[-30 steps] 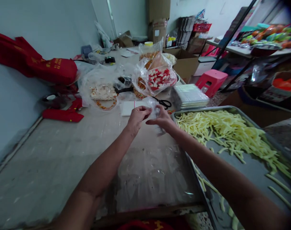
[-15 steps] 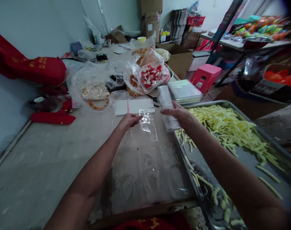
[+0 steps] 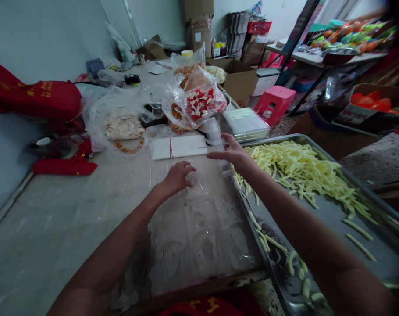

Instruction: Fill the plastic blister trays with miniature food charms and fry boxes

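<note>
My left hand (image 3: 179, 177) is over the table, fingers curved and thumb apart from them. At its fingertips is a shiny, blurred piece of clear plastic (image 3: 201, 184); I see no firm grip on it. My right hand (image 3: 231, 152) reaches across a narrow stack of clear plastic trays (image 3: 214, 131), with thumb and fingers spread around it. The stack stands beside the metal tray's corner. Behind my left hand lies a pile of white plastic sleeves (image 3: 186, 146) with a red stripe. Clear plastic trays (image 3: 202, 232) lie flat on the near table.
A metal tray (image 3: 321, 215) of pale yellow strips is on the right. Stacked clear packs (image 3: 245, 123) stand behind it. Bags of red-and-white pieces (image 3: 201, 103) and pale pieces (image 3: 123, 127) are at the back. A red cloth item (image 3: 64, 166) lies left; a pink stool (image 3: 275, 105) stands beyond.
My right hand and the stack have shifted left, and its fingers have spread. My left hand has moved nearer, its pointing fingers now curved and apart. The whole view has shifted slightly.
</note>
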{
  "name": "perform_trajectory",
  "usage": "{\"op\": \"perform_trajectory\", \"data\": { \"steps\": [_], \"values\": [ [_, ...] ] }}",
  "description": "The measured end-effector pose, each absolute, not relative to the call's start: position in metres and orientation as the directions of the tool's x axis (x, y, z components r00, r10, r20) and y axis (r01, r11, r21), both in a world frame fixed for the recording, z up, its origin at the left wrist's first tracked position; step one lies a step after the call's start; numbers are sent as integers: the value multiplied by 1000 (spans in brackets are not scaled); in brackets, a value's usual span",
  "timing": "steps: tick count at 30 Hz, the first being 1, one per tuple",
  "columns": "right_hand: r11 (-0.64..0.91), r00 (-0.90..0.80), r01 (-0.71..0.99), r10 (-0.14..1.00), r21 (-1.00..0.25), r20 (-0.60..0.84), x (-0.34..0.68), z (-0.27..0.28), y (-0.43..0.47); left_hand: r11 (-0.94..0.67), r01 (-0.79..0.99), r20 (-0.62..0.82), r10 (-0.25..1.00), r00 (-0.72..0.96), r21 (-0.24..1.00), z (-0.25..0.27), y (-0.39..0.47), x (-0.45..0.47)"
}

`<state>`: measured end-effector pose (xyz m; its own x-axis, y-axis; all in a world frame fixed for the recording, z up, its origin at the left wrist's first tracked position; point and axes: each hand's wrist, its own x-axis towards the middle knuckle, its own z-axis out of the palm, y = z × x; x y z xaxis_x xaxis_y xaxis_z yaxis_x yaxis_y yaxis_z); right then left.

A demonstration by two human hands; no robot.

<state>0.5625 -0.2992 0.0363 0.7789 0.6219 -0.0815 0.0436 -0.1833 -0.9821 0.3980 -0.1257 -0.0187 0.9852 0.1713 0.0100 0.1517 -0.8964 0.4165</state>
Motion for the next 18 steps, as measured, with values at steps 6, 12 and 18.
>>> {"op": "perform_trajectory", "data": {
  "steps": [6, 12, 18],
  "values": [
    [-247, 781, 210, 624, -946, 11, 567, 25, -289, -344, 95, 79, 459, 885, 934, 15, -124, 413],
    [-342, 768, 397, 632, -852, 104, 569, 21, -269, 328, -115, -87, 540, 837, 938, 37, -151, 463],
    [-136, 402, -218, 890, -966, -216, 554, 32, -268, 572, -76, -331, 572, 750, 816, 23, -135, 458]
  ]
}}
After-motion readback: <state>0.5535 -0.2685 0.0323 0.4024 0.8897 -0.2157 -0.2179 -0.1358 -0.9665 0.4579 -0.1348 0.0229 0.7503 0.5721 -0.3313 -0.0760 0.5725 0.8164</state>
